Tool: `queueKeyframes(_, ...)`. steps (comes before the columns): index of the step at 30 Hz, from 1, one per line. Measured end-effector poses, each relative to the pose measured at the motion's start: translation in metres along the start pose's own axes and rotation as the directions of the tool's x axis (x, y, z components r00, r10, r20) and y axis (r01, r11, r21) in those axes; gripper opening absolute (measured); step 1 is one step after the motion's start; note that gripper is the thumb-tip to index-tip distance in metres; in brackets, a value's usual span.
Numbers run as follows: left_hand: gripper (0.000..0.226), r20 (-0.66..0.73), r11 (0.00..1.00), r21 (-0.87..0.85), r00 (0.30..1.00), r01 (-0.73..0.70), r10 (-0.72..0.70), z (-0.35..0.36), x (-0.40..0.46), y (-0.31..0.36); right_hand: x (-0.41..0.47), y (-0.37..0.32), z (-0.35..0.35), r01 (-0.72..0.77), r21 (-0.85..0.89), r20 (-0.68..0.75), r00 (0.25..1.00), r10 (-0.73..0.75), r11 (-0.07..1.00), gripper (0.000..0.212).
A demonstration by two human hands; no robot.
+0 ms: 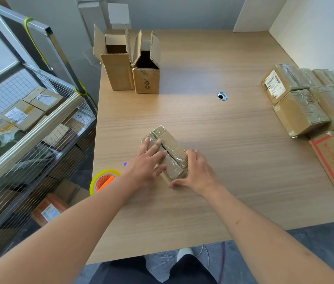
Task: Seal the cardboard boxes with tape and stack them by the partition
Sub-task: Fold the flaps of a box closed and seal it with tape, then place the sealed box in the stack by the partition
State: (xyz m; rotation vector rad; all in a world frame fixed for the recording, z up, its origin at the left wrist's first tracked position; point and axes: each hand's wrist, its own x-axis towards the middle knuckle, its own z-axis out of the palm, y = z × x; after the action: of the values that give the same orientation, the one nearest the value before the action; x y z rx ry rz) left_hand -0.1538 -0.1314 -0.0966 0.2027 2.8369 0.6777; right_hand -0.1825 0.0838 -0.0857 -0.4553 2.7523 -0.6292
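Two hands on the taped box: left grip flat, spread; right grip clasping its end.

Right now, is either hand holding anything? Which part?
Both are on the taped box lying on the table. The left hand presses flat on its top; the right hand grips its near right end. The tape roll lies untouched.
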Motion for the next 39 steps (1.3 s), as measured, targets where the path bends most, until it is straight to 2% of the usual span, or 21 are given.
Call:
queueKeyframes(5,0.054,0.021,1.000,0.013,1.000,-0.016,0.016,-0.004,0.008,-0.003,0.004,-0.006,0.011,0.042,-0.280,0.037,0.999,-0.033,0.959,0.126)
queueKeyframes(7,0.054,0.039,0.999,0.036,0.999,-0.023,0.021,-0.005,0.009,-0.003,0.004,-0.008,0.011,0.039,-0.310,0.070,0.997,-0.018,0.950,0.126)
queueKeyframes(10,0.052,0.059,0.996,0.088,0.998,-0.027,0.022,-0.013,0.009,-0.001,0.004,-0.012,-0.003,0.004,-0.250,0.106,0.994,0.023,0.968,0.118)
queueKeyframes(14,0.052,0.041,0.985,0.158,0.997,-0.075,0.070,-0.028,0.011,-0.004,0.014,-0.028,-0.013,-0.029,-0.138,0.085,0.996,0.041,0.990,0.129)
queueKeyframes(18,0.054,-0.046,0.986,0.165,0.998,0.038,-0.031,-0.045,0.008,-0.011,0.034,-0.046,-0.007,0.007,-0.123,0.141,0.990,0.011,0.992,0.117)
queueKeyframes(23,0.060,-0.008,0.982,0.158,0.994,0.106,-0.106,-0.067,0.005,-0.029,0.037,-0.064,0.001,-0.118,-0.130,0.073,0.989,0.128,0.985,0.101)
queueKeyframes(30,0.064,0.018,0.976,0.216,1.000,0.005,-0.009,-0.114,0.009,-0.023,0.030,-0.099,-0.049,-0.281,-0.021,-0.088,0.957,0.278,0.960,0.093)
queueKeyframes(39,0.061,-0.025,0.947,0.293,0.988,-0.136,0.150,-0.181,0.019,0.062,-0.018,-0.106,-0.155,-0.382,0.036,-0.236,0.895,0.379,0.924,0.092)
